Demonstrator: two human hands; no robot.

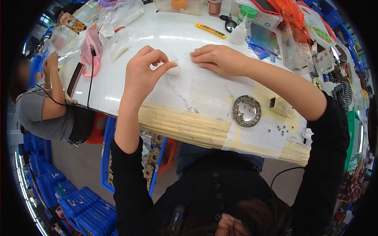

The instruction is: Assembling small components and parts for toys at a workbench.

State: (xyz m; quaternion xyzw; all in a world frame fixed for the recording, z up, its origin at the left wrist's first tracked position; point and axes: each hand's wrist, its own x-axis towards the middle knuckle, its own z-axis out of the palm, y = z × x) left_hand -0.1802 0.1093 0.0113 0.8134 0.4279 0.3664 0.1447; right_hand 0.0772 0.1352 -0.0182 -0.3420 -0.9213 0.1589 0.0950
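Observation:
My left hand (146, 71) hovers over the white table with its thumb and index finger pinched together; what lies between them, if anything, is too small to make out. Just beyond the thumb tip sits a small clear plastic bag (175, 69). My right hand (219, 59) rests palm down on the table to the right of that bag, fingers stretched out and holding nothing. Nearer to me, a round metal dish (249, 116) holds many tiny grey pieces. Similar loose pieces (282, 129) lie scattered to its right.
Beyond my right hand are a yellow utility knife (210, 30), a car key (230, 25) and a white squeeze bottle (238, 35). Plastic bags (296, 51) crowd the right. A pink mesh pouch (90, 51) lies left, near another person's arm (54, 80). Tape (185, 122) covers the front edge.

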